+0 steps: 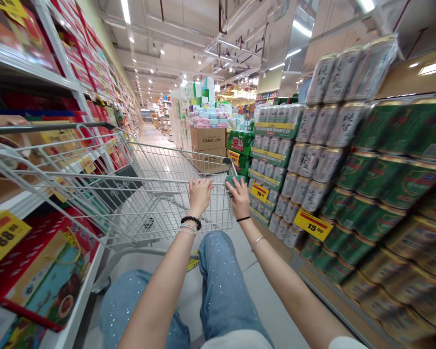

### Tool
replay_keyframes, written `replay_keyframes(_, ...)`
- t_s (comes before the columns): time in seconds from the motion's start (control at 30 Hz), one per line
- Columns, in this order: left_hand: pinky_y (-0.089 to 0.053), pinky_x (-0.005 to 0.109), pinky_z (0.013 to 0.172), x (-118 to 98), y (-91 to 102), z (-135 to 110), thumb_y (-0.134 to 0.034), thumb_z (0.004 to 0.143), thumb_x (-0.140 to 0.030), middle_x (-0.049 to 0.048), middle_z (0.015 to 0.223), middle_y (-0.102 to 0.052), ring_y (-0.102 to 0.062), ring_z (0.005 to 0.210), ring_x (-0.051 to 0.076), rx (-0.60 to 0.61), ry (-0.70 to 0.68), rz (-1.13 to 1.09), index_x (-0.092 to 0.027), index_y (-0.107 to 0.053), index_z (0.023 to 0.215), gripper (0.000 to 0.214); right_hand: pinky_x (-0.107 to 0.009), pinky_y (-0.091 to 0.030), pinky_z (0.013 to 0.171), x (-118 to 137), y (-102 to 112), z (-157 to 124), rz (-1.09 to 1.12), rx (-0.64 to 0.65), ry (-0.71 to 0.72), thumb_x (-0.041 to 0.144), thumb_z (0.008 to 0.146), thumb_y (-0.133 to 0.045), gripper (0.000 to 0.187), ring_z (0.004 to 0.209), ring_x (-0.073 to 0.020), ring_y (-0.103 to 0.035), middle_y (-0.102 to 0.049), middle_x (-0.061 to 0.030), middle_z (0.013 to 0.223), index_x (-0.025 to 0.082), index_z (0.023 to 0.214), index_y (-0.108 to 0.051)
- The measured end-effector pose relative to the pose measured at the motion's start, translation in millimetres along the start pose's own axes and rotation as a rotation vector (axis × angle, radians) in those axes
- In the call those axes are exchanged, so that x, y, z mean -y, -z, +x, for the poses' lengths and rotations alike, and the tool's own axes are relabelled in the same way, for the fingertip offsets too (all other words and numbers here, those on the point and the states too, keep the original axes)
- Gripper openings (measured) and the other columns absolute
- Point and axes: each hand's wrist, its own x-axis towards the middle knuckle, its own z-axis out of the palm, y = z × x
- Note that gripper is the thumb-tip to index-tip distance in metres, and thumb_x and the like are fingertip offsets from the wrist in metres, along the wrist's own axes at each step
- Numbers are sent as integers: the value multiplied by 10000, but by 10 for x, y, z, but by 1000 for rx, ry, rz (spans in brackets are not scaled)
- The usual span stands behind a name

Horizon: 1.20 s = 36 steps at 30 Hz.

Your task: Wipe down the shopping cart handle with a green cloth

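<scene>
A wire shopping cart (178, 201) stands sideways in front of me, and no goods show in its basket. My left hand (200, 196) is closed over the cart's upper side rail, its fingers curled around the wire. At the right corner my right hand (239, 196) grips the green plastic corner piece (233, 180), fingers bent over it. The two hands are a short way apart on the same side of the cart. Undersides of the fingers are hidden.
Shelves of red gift boxes (51, 286) line the left side, close to the cart. Stacked silver cans (321, 126) and green cans (381, 184) rise on the right. Wet-wipe cartons (208, 140) stand beyond the cart. A tiled aisle (156, 133) runs ahead at the left.
</scene>
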Motion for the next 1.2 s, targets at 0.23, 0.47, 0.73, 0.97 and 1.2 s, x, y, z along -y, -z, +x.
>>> replay_keyframes(0.23, -224, 544, 1168, -50, -30, 8, -437, 961, -301, 59, 1049, -713, -574, 1076, 262, -17, 7, 2, -267, -657, 1026, 232, -522, -258, 1219, -24, 2, -241, -47, 17, 1, -2, 864, -337, 617, 1491, -187, -275, -538, -30, 1465, 301, 1325, -614)
replay_keyframes(0.47, -239, 540, 1156, -91, -33, 12, -437, 963, -297, 64, 1047, -712, -577, 1078, 267, -16, 23, 23, -262, -659, 1025, 233, -570, -253, 1205, 65, -118, 139, -62, -117, -120, 21, 873, -311, 574, 1467, -209, -327, -595, -82, 1389, 240, 1306, -616)
replay_keyframes(0.73, -282, 497, 1152, -96, 30, 28, -383, 981, -280, 59, 1059, -723, -600, 1063, 240, 11, -31, 38, -255, -665, 1023, 286, -493, -253, 1230, 342, -210, 162, -65, 100, 32, 2, 877, -366, 567, 1429, -201, -401, -577, -54, 1422, 257, 1321, -609)
replay_keyframes(0.97, -130, 619, 1198, 848, 664, -94, -435, 977, -334, 71, 1044, -730, -589, 1129, 285, -128, 128, 133, -219, -690, 968, 281, -452, -318, 1203, 148, -14, 210, -140, 40, 65, -8, 864, -370, 536, 1366, -190, -482, -637, -43, 1342, 237, 1247, -655)
replay_keyframes(1.2, -244, 591, 1176, 1255, 855, -81, -522, 930, -298, 42, 994, -750, -633, 1044, 253, -93, 136, 52, -253, -706, 870, 199, -511, -264, 1212, 680, -479, 156, -79, -30, -57, 18, 897, -321, 558, 1402, -215, -430, -593, -81, 1397, 202, 1358, -576)
